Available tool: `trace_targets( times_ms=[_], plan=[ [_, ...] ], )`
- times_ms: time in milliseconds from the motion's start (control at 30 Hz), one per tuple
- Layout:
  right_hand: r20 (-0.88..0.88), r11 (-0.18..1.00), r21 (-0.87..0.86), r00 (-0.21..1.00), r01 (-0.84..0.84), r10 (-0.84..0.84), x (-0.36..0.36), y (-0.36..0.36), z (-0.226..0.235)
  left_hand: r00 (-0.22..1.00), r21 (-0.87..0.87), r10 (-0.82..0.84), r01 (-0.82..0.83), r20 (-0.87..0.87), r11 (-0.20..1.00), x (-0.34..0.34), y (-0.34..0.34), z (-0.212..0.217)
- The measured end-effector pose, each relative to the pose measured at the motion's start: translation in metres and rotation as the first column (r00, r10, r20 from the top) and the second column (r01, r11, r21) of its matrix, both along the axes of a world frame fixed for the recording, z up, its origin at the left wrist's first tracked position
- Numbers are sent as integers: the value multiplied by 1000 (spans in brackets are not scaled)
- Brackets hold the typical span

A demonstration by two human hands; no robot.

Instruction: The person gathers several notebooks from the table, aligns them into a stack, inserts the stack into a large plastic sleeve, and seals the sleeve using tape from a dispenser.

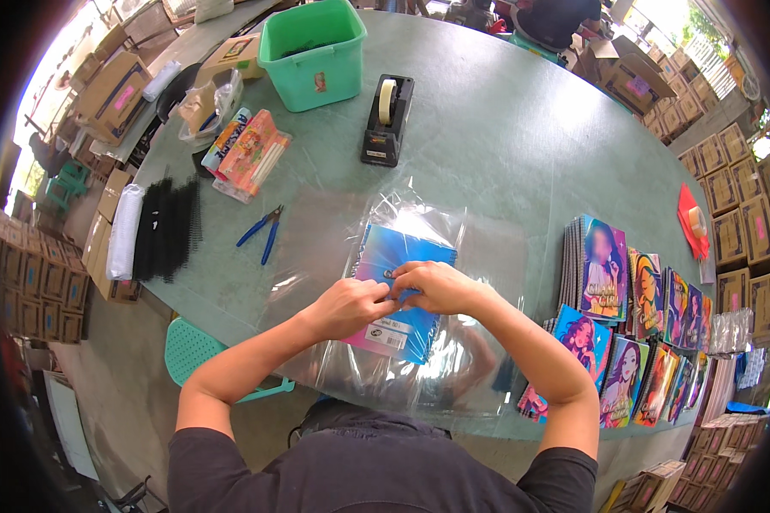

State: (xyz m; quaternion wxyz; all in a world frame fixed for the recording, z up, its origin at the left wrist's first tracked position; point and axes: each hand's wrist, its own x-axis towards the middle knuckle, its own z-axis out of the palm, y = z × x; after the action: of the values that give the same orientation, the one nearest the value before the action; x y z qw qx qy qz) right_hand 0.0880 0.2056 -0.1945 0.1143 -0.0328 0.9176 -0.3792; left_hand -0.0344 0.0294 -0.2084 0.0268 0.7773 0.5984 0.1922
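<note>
A blue and pink spiral notebook (386, 248) lies tilted in front of me, with clear plastic film (493, 261) spread under and around it. Both hands meet over the middle of its cover. My left hand (355, 305) has its fingers curled and pressed together there. Beside it, my right hand (436, 288) bends down with its fingertips pinched against the left ones. Whatever sits between the fingertips is too small or hidden to name. A pale label with a barcode (394, 339) shows on the cover's lower part.
Blue-handled cutters (260, 233) lie left of the film, near a stack of black binding coils (169, 229). A black tape dispenser (388, 120) and a green bin (316, 73) stand farther back. Stacked colourful notebooks (601, 265) fill the table's right side. A green stool (193, 349) is at lower left.
</note>
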Motion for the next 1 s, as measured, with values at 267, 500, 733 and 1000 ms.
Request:
trace_targets(
  times_ms=[267,500,733,1000],
  plan=[
    [-36,969,-99,972,227,-231,6,-4,-12,927,-132,230,-199,297,971,-4,-8,-5],
    [-34,911,50,912,409,-408,11,-21,-21,684,-475,491,-235,539,848,-19,2,5],
    [-160,869,79,866,489,-473,36,-30,-30,-85,-117,171,441,982,890,-57,12,56],
    [-153,871,46,865,490,-478,41,-32,-34,907,-525,417,-323,66,787,21,56,-9]
  ],
)
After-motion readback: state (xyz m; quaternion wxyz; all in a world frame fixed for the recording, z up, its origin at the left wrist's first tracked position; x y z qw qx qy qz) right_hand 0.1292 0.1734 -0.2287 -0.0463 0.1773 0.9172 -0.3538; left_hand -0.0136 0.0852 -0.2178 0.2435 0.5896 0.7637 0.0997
